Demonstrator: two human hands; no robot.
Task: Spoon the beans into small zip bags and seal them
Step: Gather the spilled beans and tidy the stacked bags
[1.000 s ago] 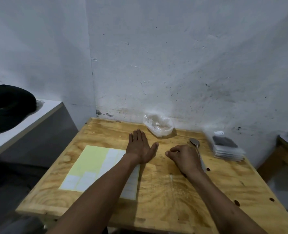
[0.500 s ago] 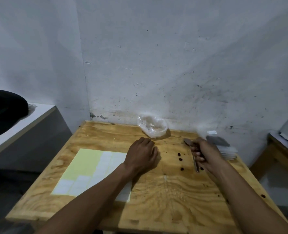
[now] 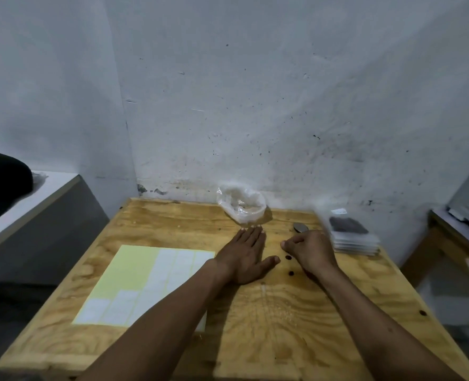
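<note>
Two small dark round beans (image 3: 289, 265) lie loose on the pale plywood bench (image 3: 282, 320) at centre frame, too small to show any long axis. They sit between the hands, just right of the left thumb and touching or nearly touching the right hand (image 3: 311, 250). That hand's fingers are curled around the handle of a grey metal spoon (image 3: 300, 227), whose bowl pokes out toward the upper right. The left hand (image 3: 245, 257) lies flat, fingers straight, holding nothing.
</note>
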